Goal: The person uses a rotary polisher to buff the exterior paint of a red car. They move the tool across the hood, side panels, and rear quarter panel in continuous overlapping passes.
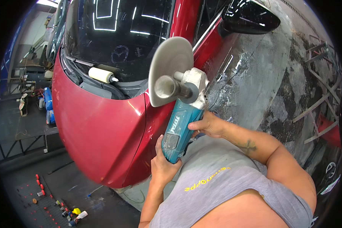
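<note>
Rotary polisher gripped by L hand at rear, R hand nr gear head; held at R side of red bonnet. Bonnet could be scuffed by pad rim, or squeeze bottle knocked, if grip slips.

From the rotary polisher, passage lies open over the red hood toward 9 o'clock; a squeeze bottle obstructs 10 o'clock, the side mirror 1 o'clock.
</note>
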Motion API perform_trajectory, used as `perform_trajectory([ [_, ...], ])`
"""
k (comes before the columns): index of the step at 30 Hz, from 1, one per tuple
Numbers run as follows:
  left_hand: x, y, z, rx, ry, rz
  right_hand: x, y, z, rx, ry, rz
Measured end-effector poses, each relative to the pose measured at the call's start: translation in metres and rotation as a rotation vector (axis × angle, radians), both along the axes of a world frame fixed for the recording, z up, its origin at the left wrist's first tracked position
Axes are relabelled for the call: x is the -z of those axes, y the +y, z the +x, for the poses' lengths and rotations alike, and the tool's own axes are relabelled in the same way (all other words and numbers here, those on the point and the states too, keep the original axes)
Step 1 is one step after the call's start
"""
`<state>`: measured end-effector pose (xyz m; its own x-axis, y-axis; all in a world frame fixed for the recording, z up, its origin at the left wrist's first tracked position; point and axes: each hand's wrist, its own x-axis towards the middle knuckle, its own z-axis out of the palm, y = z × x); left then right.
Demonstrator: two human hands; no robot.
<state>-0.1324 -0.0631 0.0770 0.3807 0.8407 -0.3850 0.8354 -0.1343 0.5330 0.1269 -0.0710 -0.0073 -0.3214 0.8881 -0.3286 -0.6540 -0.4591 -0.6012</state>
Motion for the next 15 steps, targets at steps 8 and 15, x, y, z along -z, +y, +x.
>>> perform_trajectory([
  [8,-0.013,-0.036,-0.115,-0.006,0.094,0.064,-0.012,-0.015,-0.101,-0.255,-0.112,-0.008],
  [15,-0.030,-0.041,-0.194,0.031,0.173,0.053,-0.022,-0.032,-0.175,-0.237,-0.116,0.013],
])
